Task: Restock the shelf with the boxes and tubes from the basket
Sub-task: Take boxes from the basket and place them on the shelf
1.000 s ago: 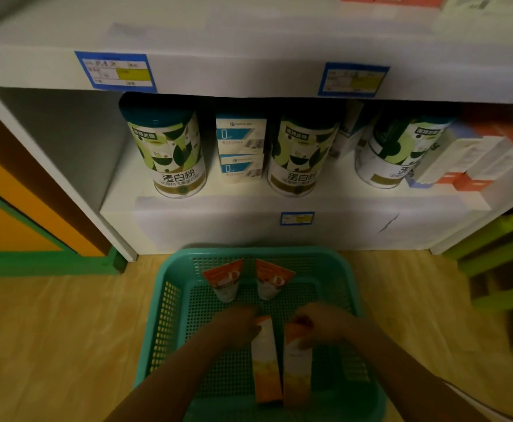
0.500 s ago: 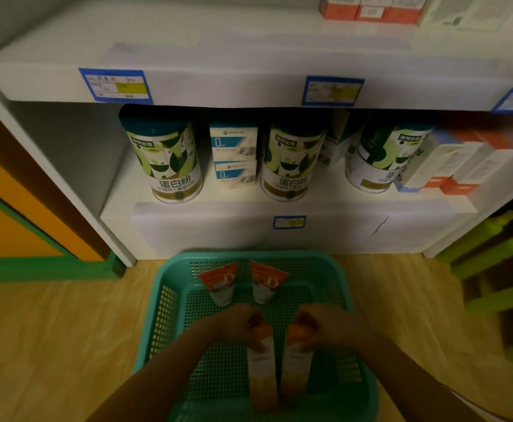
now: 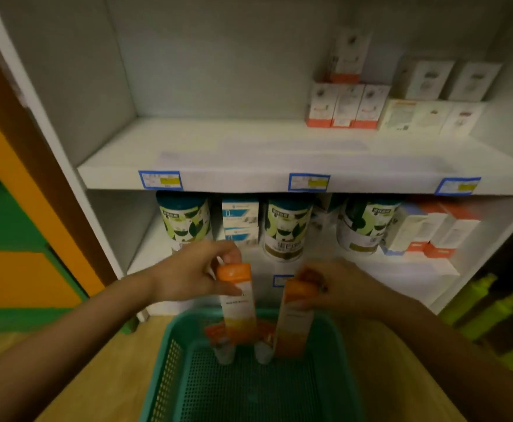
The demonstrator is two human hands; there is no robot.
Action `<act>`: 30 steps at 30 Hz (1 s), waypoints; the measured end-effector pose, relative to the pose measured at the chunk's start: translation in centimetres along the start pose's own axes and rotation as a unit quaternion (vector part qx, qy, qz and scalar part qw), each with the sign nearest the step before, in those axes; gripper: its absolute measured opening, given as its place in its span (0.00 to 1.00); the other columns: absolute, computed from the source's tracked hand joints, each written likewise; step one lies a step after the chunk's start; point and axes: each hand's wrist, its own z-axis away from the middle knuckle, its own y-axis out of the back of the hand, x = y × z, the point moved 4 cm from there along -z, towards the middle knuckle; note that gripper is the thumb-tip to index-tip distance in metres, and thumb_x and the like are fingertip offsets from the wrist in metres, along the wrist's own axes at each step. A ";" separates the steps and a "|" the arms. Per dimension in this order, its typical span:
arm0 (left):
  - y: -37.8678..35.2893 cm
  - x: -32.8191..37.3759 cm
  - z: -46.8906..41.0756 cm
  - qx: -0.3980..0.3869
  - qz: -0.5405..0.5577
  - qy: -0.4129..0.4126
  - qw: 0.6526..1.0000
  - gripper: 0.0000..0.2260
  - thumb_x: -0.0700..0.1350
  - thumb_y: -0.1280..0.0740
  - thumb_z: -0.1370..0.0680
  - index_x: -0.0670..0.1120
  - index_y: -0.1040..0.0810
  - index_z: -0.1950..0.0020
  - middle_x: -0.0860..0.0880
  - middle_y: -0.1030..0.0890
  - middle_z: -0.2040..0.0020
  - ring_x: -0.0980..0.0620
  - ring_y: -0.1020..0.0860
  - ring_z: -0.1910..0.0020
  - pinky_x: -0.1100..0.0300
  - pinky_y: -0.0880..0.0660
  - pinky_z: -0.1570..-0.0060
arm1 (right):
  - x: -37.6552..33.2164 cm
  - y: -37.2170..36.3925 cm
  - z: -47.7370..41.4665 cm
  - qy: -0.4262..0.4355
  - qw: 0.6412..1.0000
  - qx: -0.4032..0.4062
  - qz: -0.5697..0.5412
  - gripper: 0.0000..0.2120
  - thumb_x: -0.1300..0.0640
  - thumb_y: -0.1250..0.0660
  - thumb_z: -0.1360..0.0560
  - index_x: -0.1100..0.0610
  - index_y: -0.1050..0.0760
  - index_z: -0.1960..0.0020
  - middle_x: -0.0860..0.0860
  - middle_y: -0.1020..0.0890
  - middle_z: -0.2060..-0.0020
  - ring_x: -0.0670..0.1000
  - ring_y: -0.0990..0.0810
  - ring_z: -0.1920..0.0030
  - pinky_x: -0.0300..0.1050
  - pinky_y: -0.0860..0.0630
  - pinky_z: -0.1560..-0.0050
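My left hand (image 3: 193,274) grips the orange top of a tall white-and-orange box (image 3: 238,303), held upright above the teal basket (image 3: 170,370). My right hand (image 3: 337,287) grips the top of a second, matching box (image 3: 293,322), tilted a little, just to the right of the first. Both boxes hang over the basket's far end. Behind them, two orange-and-white tubes (image 3: 223,345) lie on the basket's mesh floor, partly hidden by the boxes. The white shelf (image 3: 249,159) above has a wide bare stretch on its left and middle.
Small white-and-red boxes (image 3: 348,106) stand at the shelf's right back. Below, green-and-white cans (image 3: 185,222) and blue-white boxes (image 3: 240,222) fill the lower shelf. An orange-and-green panel (image 3: 12,269) lies left; lime-green bars (image 3: 492,312) stand right. The floor is wood.
Both hands have lifted the two boxes out of the basket and up toward the shelves. My view has tilted upward, so the upper shelf now shows.
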 end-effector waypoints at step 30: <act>41.3 23.7 3.9 0.249 -0.097 -0.005 0.964 0.31 0.70 0.31 0.51 0.55 0.25 0.53 0.54 0.21 0.53 0.55 0.22 0.54 0.64 0.26 0.61 | -19.9 45.7 6.6 0.053 0.947 0.310 0.066 0.17 0.56 0.29 0.30 0.55 0.25 0.42 0.49 0.23 0.52 0.42 0.24 0.59 0.32 0.32 0.65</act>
